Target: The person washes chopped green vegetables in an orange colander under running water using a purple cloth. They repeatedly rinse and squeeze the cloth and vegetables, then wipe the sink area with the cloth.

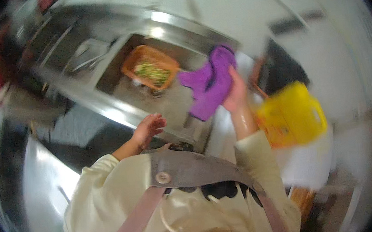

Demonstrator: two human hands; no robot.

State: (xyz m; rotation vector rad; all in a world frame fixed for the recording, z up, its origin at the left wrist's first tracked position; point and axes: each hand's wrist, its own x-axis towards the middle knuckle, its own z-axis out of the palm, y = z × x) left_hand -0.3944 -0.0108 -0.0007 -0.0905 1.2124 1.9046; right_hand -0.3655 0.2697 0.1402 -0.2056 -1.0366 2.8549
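Observation:
My right hand (236, 92) holds a bunched purple cloth (214, 79) with dark edging over the right side of a metal sink (168, 106). At the sink's near rim is my left hand (148, 130), holding nothing, its fingers slightly curled. Within the sink, toward its far left corner, an orange plastic basket (148, 52) holds chopped green and pale vegetable pieces (152, 73). Part of the drain shows just below the basket. The picture is blurred, so the pieces cannot be told more exactly.
Right of the sink stand a yellow plastic jug (290, 118) with a handle and a dark object (281, 65). Another sink basin (86, 55) with blurred items lies to the left. A red and grey shape, too blurred to name, appears at the far left.

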